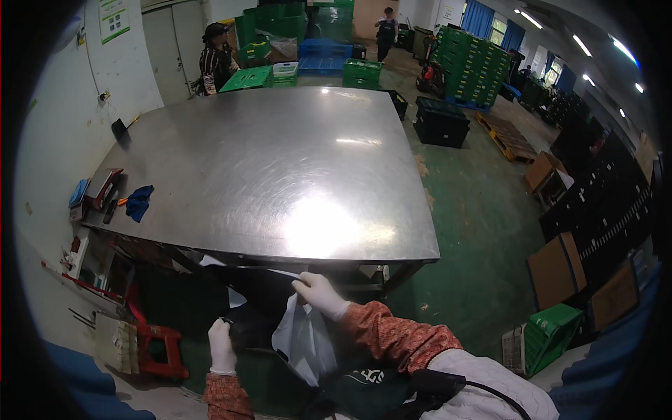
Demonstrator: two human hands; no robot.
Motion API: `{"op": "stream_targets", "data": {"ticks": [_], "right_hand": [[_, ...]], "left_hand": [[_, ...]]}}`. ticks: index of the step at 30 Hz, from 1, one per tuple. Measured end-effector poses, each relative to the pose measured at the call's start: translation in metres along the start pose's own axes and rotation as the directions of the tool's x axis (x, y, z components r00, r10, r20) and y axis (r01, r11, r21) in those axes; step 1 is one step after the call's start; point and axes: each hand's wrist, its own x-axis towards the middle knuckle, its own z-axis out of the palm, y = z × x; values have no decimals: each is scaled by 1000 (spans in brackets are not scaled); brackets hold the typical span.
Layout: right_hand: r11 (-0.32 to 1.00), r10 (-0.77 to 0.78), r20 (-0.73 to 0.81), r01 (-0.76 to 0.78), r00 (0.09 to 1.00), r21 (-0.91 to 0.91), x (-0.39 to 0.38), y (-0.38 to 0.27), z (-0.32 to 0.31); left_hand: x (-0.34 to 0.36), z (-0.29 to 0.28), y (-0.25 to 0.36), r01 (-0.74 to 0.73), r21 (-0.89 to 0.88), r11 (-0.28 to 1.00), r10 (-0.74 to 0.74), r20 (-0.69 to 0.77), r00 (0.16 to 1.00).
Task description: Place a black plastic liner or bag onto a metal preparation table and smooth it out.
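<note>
A plastic bag [306,343], pale grey outside and black inside, hangs at the near edge of the steel table with its mouth spread wide. My right hand [322,296], in a white glove, is closed on the bag's right rim. On the other side my left hand [222,347], also gloved in white, is closed at the bag's dark left edge; its fingertips are partly hidden. The black lining shows between my hands, and the bottom of the bag cannot be made out.
The large steel table [266,161] fills the middle. A blue cloth [139,204] lies at its left side. A red stool [162,350] stands low on the left. Stacked green crates [477,70], a black crate [441,122] and a wooden pallet [507,137] occupy the floor beyond. Two people are farther back.
</note>
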Motion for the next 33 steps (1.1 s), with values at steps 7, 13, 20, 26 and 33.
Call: {"op": "stream_targets", "data": {"ticks": [7, 13, 20, 26, 33], "right_hand": [[907, -252, -126, 189, 959, -376, 15, 5, -57], [889, -216, -42, 179, 975, -422, 17, 3, -100], [946, 15, 17, -9, 1000, -325, -2, -11, -126], [997, 45, -43, -42, 998, 67, -18, -42, -141], [776, 599, 103, -607, 794, 171, -75, 51, -136]], "left_hand": [[11, -91, -8, -63, 653, 755, 214, -154, 965], [13, -155, -18, 9, 509, 861, 184, -327, 927], [15, -176, 11, 89, 300, 950, 56, -442, 895], [7, -146, 41, -26, 55, 998, 50, -495, 868], [-25, -170, 11, -70, -809, 583, -384, -351, 854]]}}
